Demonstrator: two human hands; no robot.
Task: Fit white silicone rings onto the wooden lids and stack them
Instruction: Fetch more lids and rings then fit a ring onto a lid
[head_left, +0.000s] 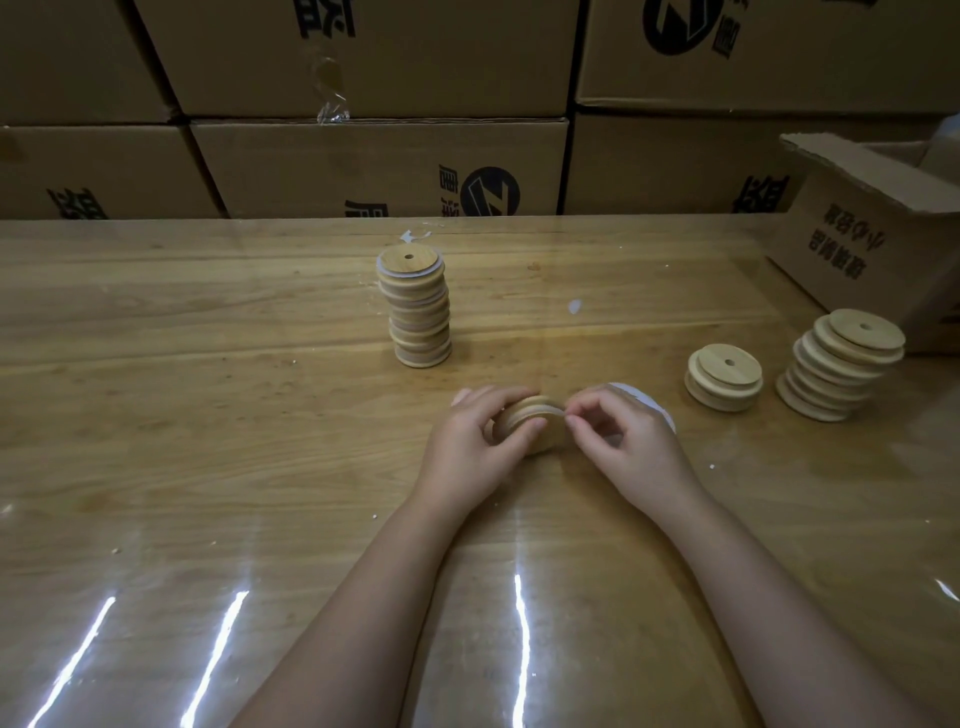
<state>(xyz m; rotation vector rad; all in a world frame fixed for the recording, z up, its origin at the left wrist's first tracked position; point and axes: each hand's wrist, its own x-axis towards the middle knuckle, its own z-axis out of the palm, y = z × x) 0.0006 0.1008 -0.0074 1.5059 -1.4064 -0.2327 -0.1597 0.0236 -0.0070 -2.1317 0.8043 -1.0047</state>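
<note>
Head view: the table (208, 415) is wood under a glossy clear sheet, with streaks of glare along the near part. Its far edge butts against a wall of stacked cartons (379, 166); its near edge lies out of frame.

An open carton (872, 244) with a torn flap stands on the far right of the table. The leaning stack (839, 371) of bare lids sits just in front of it. A short stack (723, 378) sits just left of that.

The finished stack (418, 309), with white showing between its lids, stands centre-far, well apart from both hands. A broad run of tabletop extends left of it. Small white scraps dot the surface.

The left hand (470, 436) has its fingers curled round a wooden lid (524, 415), held on edge just above the table at centre. The right hand (631, 441) pinches the white silicone ring (652, 405) between thumb and forefinger at the lid's right rim. The loose part of the ring loops behind the right hand.

Markings: the cartons carry a black round logo with a slanted Z-like stroke, beside black Chinese characters. The print on the open carton stands inverted. None of the characters can be read reliably.
</note>
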